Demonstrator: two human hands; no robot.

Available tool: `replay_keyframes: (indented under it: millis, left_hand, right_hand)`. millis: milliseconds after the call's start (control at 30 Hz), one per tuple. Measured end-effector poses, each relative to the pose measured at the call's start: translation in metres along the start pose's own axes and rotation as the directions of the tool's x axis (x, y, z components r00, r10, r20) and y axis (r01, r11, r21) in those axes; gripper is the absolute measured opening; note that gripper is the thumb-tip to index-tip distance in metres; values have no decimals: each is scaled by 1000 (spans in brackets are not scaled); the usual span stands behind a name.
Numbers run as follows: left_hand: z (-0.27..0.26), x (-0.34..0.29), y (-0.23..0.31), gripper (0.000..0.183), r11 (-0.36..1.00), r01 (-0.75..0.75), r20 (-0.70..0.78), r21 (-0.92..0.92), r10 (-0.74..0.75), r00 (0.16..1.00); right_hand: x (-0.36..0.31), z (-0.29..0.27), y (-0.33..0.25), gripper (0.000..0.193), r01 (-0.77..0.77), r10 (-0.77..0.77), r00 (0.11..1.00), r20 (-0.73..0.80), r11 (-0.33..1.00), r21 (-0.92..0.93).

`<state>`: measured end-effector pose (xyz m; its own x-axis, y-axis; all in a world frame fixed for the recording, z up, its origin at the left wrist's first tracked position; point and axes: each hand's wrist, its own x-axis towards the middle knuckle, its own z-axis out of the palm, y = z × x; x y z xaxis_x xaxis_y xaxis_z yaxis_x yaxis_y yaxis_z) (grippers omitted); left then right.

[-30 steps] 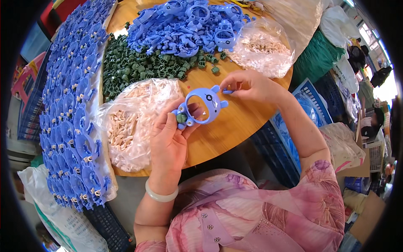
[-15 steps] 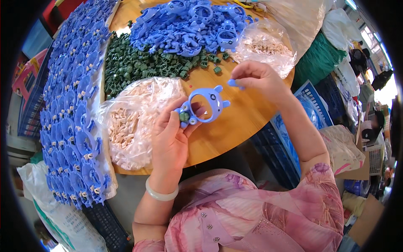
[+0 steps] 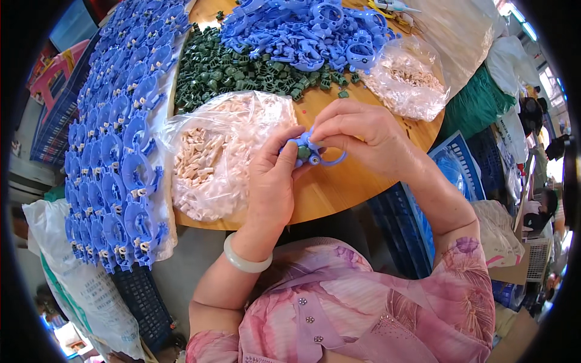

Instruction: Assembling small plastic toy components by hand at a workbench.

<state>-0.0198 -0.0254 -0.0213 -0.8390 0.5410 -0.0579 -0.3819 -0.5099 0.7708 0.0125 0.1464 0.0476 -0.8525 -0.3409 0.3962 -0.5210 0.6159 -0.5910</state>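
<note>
My left hand [image 3: 271, 175] is closed round a blue plastic toy figure [image 3: 314, 158], which has a big ring and a dark green piece [image 3: 303, 152] on its body. The ring sticks out to the right, below my right hand [image 3: 369, 134]. The right thumb and fingertips are pinched together against the upper part of the figure. The small blue part they held a moment ago is now mostly hidden by the fingers. Beside my left hand lies a clear plastic bag [image 3: 272, 112] of small pale pieces.
Rows of blue figures [image 3: 109, 175] cover a long white-edged board on the left. A heap of dark green pieces [image 3: 236, 75] and a heap of blue parts [image 3: 302, 39] occupy the table's far side. Another bag of pale pieces [image 3: 405, 75] lies right. A blue crate [image 3: 390, 224] stands below the table's edge.
My right hand has come left and down with the small blue part to meet the figure. The left hand has turned the figure, so its ring now points right. The whole view has shifted slightly.
</note>
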Motion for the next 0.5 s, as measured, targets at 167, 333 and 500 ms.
replay_keyframes:
  millis: [167,333,500]
  left_hand:
    - [1,-1,5,25,999,31,6,-7,-31,1000]
    - [1,0,6,25,998,63,11,-17,-63,998]
    - [2,0,8,25,997,80,3,-16,-80,997]
  right_hand:
    - [3,6,3,9,24,-24,998,-49,1000,2]
    - [12,3,12,7,25,-25,1000,-16,1000,2]
    - [17,2,11,11,-50,50,999,16,999,0]
